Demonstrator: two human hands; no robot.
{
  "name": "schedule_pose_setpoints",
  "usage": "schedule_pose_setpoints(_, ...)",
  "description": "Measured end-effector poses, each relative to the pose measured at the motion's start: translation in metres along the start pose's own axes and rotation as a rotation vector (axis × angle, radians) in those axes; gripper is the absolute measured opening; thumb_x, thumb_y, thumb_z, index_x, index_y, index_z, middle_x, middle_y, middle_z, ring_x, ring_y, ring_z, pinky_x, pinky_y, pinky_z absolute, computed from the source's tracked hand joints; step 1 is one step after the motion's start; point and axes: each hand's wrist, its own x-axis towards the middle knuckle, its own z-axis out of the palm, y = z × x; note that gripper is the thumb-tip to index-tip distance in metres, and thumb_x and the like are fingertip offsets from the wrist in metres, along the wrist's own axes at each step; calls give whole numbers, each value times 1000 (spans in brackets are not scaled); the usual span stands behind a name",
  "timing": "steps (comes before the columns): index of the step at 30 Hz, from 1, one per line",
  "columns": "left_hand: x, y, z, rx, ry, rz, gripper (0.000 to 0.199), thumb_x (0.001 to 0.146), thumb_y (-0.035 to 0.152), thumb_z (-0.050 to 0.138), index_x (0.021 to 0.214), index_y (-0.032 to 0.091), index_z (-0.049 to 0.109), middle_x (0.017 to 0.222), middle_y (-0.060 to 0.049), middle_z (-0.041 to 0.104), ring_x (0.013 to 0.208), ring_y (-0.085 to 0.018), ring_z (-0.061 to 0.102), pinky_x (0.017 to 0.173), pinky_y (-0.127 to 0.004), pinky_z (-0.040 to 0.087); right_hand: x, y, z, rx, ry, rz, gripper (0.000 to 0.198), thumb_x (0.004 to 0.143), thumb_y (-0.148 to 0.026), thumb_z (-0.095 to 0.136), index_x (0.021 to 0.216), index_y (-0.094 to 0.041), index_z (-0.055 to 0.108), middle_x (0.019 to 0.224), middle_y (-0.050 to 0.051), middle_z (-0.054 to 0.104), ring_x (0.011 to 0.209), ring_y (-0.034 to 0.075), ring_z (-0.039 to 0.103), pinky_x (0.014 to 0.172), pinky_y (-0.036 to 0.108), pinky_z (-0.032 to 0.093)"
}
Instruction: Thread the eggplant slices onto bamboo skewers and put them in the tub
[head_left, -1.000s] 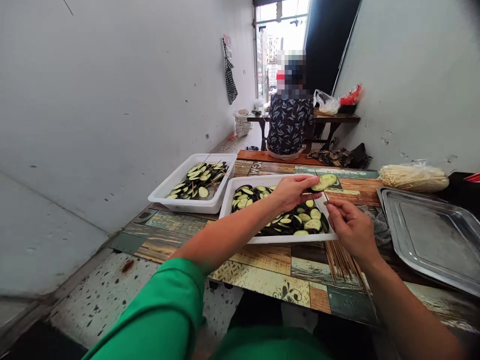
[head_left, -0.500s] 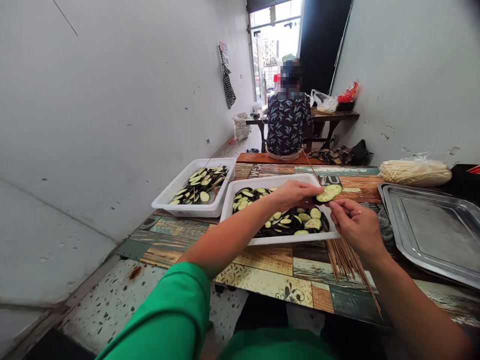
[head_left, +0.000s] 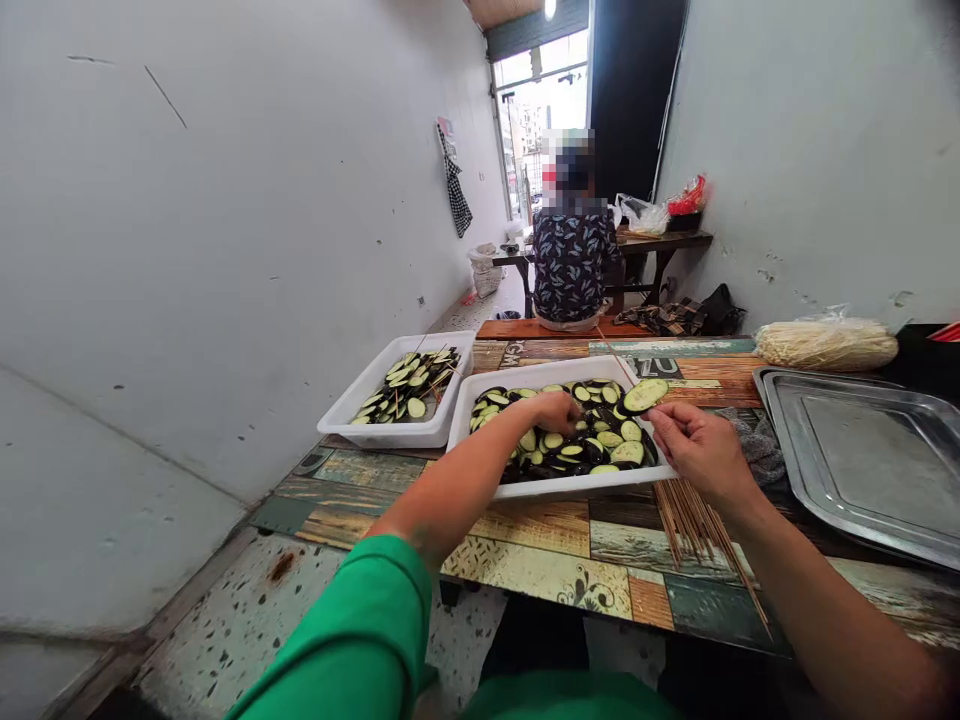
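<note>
A: Fingers (head_left: 660, 425) of the right hand (head_left: 701, 452) are pinched on a thin wooden skewer (head_left: 616, 357); one oval, pale-fleshed eggplant slice (head_left: 645, 395) is threaded on it, above the tray's right end.

B: And the left hand (head_left: 553, 410)?

A: Curled down among dark-skinned slices (head_left: 592, 445) in the white plastic tray (head_left: 570, 486); its grip can't be told. Loose skewers (head_left: 694, 525) are laid on the patterned tabletop (head_left: 540, 560). Lettering there is partly seen, unreadable.

I see a narrow room with pale grey walls (head_left: 225, 250) on both sides and a speckled terrazzo floor (head_left: 225, 640). Daylight comes through a far window (head_left: 536, 110). A patchwork-patterned table (head_left: 540, 560) stands near; a dark wooden table (head_left: 660, 245) sits far right, a checked cloth (head_left: 457, 185) hanging left.
</note>
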Motion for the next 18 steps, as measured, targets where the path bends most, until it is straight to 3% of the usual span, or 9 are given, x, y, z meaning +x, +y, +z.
schedule_pose_setpoints(3, 2, -8, -6, -261, 94, -34, 11, 68, 22, 68, 77, 16, 70, 64, 3, 60, 64, -10, 53, 62, -20, 39, 0, -1, -3, -119, -26, -75, 32, 83, -42, 49, 78, -17, 67, 58, 0, 59, 51, 12, 50, 48, 23, 35)
schedule_pose_setpoints(6, 2, -12, -13, -726, 237, -151, 13, 76, 22, 63, 86, 14, 67, 70, 1, 62, 58, -7, 53, 55, -19, 39, -2, -4, -6, -214, -51, -112, 31, 83, -39, 48, 77, -17, 69, 58, 0, 61, 51, 12, 51, 48, 23, 35)
schedule_pose_setpoints(10, 1, -3, -19, -1269, 239, -265, 14, 74, 17, 69, 87, 14, 64, 72, -1, 62, 49, -6, 52, 45, -17, 37, -4, -8, -10, -284, -116, -133, 30, 83, -37, 48, 80, -18, 71, 64, 2, 67, 54, 14, 56, 51, 24, 37)
schedule_pose_setpoints(15, -3, 9, -30, -1595, 312, -426, 3, 83, 12, 59, 81, 11, 57, 64, -3, 59, 49, -6, 53, 42, -13, 40, -7, -12, -12, -403, -176, -173, 30, 82, -36, 46, 76, -19, 71, 63, 2, 68, 54, 14, 58, 51, 24, 37)
schedule_pose_setpoints(18, -5, 12, -33, -1672, 365, -408, 7, 86, 12, 52, 80, 10, 56, 65, -5, 61, 53, -7, 57, 47, -15, 46, -8, -14, -12, -452, -194, -178, 32, 83, -38, 45, 77, -19, 70, 64, 2, 69, 55, 15, 59, 52, 25, 37)
